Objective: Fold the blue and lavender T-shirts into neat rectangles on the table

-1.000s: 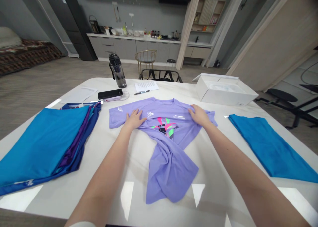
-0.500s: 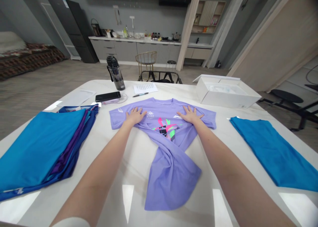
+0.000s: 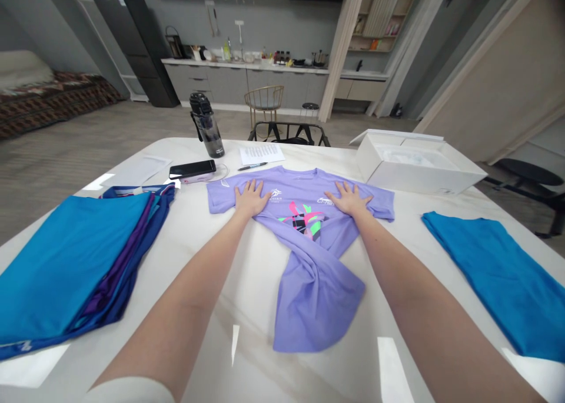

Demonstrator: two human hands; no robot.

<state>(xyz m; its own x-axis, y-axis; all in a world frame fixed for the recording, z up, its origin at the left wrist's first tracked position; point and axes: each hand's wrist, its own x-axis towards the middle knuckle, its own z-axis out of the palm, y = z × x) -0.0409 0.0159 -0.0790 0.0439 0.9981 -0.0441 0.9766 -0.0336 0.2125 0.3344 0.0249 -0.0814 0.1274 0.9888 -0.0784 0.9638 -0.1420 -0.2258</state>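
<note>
A lavender T-shirt (image 3: 318,285) with a bright multicoloured print lies on the white table (image 3: 212,356). Its shoulders and sleeves are spread out at the far end, while the lower body is twisted and bunched toward me. My left hand (image 3: 251,200) rests flat with fingers spread on the shirt's left chest, beside a small white logo. On the right chest, my right hand (image 3: 349,200) presses down in the same way, fingers apart. Neither hand grips the fabric. Part of the print is covered by the twisted folds.
Folded blue and purple clothes (image 3: 66,262) are stacked at left; a folded blue garment (image 3: 498,273) lies at right. Toward the back are a water bottle (image 3: 208,129), a phone (image 3: 192,169), a pen (image 3: 252,166), a printed sheet (image 3: 262,153) and an open white box (image 3: 419,170).
Both hands stay flat on the shirt. The view has shifted slightly, and the shirt's lower end now lies a little farther from me.
</note>
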